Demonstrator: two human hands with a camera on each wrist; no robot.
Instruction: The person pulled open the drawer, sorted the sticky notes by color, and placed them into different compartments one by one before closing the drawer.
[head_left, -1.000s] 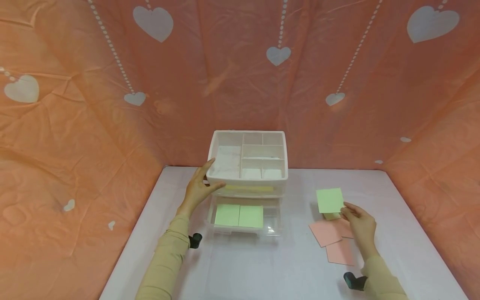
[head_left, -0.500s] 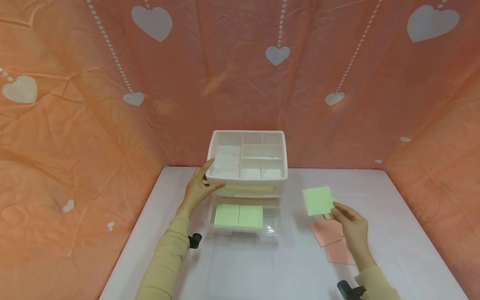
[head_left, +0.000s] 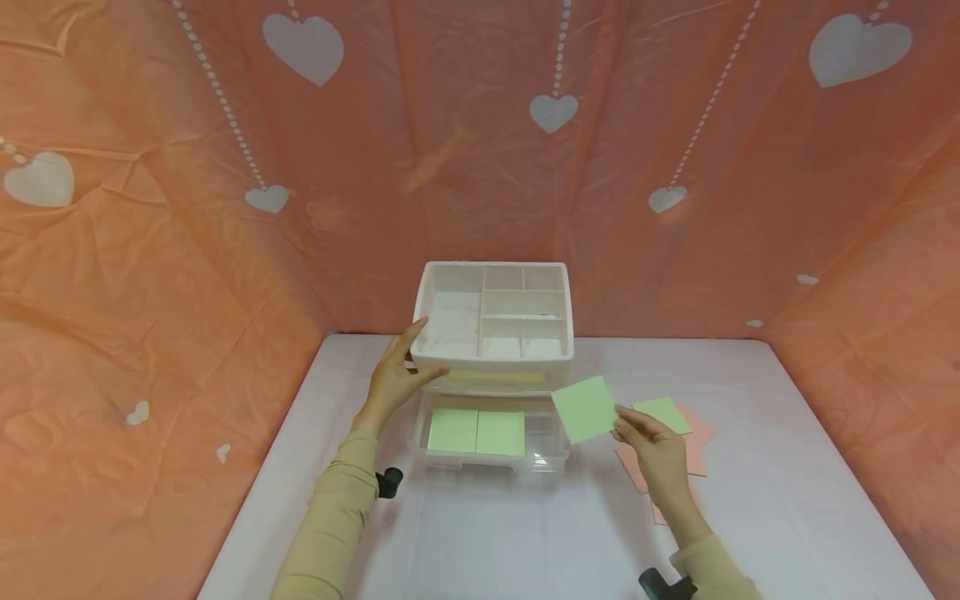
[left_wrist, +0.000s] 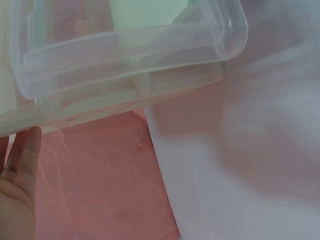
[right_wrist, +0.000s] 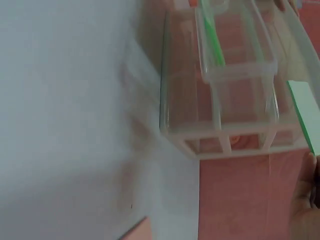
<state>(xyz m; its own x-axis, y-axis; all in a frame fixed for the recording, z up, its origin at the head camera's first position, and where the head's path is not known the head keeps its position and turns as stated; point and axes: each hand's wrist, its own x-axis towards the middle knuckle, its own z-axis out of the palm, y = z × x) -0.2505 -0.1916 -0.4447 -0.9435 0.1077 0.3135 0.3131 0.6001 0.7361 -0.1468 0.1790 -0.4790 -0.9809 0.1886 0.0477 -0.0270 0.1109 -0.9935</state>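
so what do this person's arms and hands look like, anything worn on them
The left hand and right hand are ungloved. Both arms wear creased khaki-tan sleeves, and a small black fitting sticks out beside each, at the left and the right. What looks like a thin ring shows on the left hand's fingers.

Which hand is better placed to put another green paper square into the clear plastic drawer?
The right hand, likely: it pinches a green paper square near the drawer; the left hand rests against the white plastic organizer.
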